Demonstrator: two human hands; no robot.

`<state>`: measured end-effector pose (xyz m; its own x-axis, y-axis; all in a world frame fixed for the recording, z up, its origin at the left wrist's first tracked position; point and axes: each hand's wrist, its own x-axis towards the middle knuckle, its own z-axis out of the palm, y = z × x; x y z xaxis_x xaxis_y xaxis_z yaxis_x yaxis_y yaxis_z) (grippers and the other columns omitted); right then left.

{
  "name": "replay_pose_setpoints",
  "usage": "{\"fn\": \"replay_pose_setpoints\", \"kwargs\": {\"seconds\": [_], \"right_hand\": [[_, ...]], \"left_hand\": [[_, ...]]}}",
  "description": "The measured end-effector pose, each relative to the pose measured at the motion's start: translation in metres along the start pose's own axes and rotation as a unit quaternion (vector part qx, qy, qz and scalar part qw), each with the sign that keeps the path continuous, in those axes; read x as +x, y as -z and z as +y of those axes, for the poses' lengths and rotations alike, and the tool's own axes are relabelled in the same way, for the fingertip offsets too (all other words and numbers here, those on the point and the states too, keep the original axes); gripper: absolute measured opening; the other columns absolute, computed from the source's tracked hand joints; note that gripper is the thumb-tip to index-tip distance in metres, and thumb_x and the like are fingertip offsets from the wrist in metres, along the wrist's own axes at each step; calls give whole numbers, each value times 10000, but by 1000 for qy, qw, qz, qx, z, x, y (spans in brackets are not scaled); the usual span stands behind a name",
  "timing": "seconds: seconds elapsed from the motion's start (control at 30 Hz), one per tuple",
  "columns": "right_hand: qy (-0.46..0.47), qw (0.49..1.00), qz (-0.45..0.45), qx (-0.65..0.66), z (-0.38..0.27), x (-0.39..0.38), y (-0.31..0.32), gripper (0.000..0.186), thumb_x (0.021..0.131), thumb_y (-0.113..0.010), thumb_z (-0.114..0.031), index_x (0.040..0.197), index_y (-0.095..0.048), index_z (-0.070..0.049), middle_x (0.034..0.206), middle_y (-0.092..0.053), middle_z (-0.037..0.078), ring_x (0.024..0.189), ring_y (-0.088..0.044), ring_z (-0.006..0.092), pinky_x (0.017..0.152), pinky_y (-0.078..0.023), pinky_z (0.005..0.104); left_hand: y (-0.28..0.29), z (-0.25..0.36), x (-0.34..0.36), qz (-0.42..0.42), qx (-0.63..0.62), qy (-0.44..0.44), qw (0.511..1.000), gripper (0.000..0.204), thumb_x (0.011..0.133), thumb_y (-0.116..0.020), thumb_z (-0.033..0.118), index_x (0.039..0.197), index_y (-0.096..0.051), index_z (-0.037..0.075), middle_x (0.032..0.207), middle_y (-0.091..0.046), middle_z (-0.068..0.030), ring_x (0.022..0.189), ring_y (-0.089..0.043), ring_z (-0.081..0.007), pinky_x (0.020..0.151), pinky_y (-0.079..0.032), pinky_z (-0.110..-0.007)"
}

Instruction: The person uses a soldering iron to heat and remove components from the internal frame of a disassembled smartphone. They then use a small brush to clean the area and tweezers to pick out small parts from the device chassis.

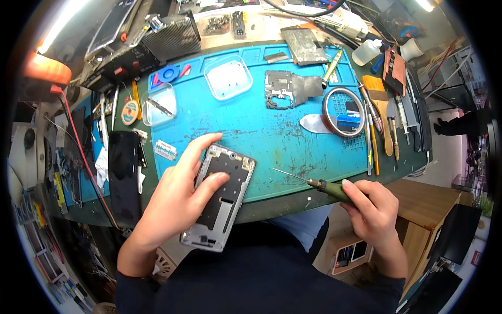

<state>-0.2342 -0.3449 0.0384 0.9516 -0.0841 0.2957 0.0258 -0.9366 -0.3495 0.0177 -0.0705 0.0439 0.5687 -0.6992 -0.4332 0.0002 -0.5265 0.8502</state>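
My left hand (178,196) grips a stripped phone frame (222,201) by its left side. The thumb presses on its dark inner face, and the index finger stretches past its upper left corner. The frame lies tilted over the near edge of the blue work mat (251,144). To its right, my right hand (372,206) is closed around the green handle of a thin-tipped hand tool (334,190). Its slender metal shaft points left toward the frame without touching it; the exact tip shape is too fine to tell.
Left of my left hand lies a dark phone (124,175), with a razor blade (166,150) nearby. Two clear trays (228,78) hold small parts. Farther right are a phone circuit part (280,89), a tape roll (343,111), a brush (377,86) and a white bottle (367,52).
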Motion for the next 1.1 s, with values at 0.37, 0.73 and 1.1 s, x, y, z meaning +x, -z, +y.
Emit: {"fn": "replay_pose_setpoints", "kwargs": {"seconds": [0.37, 0.73, 1.1], "right_hand": [[-11, 1000, -24, -4, -14, -1, -19, 551, 797, -875, -53, 1336, -789, -125, 1058, -647, 57, 780, -679, 201, 632, -538, 340], [-31, 999, -44, -7, -15, 3, -17, 575, 825, -870, -78, 1386, -767, -155, 1071, -634, 56, 763, -668, 205, 625, -539, 340], [-24, 998, -52, -5, -14, 3, -18, 556, 832, -828, -46, 1374, -773, -158, 1071, -634, 62, 765, -674, 209, 634, -554, 344]], "left_hand": [[-4, 1, 12, 43, 109, -95, 989, 539, 1057, -696, 137, 1553, -533, 1, 1190, -755, -274, 1068, -759, -424, 938, -567, -408], [2, 11, 14, -5, 114, -52, 992, 459, 1107, -628, 84, 1556, -548, 37, 1126, -749, -96, 1030, -653, -98, 923, -534, -277], [3, 5, 15, -2, 107, -72, 992, 444, 1111, -629, 87, 1546, -555, 36, 1107, -750, -93, 1006, -653, -87, 889, -534, -268]]}}
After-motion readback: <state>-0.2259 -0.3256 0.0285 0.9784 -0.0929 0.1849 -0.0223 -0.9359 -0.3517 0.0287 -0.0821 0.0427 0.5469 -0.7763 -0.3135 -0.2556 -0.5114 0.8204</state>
